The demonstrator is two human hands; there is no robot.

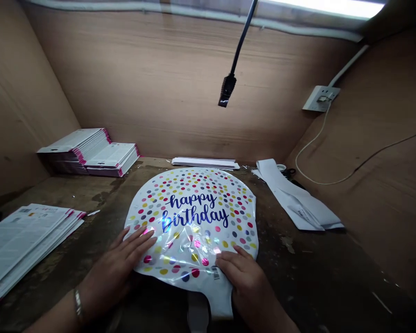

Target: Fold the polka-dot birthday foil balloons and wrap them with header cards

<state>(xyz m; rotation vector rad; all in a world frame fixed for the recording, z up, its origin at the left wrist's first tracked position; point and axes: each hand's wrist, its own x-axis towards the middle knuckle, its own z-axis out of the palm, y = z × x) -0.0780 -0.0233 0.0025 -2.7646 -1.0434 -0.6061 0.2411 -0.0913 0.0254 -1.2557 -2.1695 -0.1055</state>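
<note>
A flat round foil balloon (194, 217) lies on the brown worktop (315, 273), white with coloured dots and "happy birthday" in blue script. Its neck (197, 312) points toward me at the near edge. My left hand (119, 268) rests flat on the balloon's lower left edge, fingers spread, a bracelet on the wrist. My right hand (244, 277) presses on the lower right edge near a small barcode label, its fingers curled down on the foil. Neither hand lifts the balloon.
Stacks of printed cards with pink edges sit at the near left (24, 240) and far left (90, 150). White paper strips lie at the back (204, 163) and right (294, 196). A black cable end (227, 90) hangs overhead. A wall socket (321, 98) is at right.
</note>
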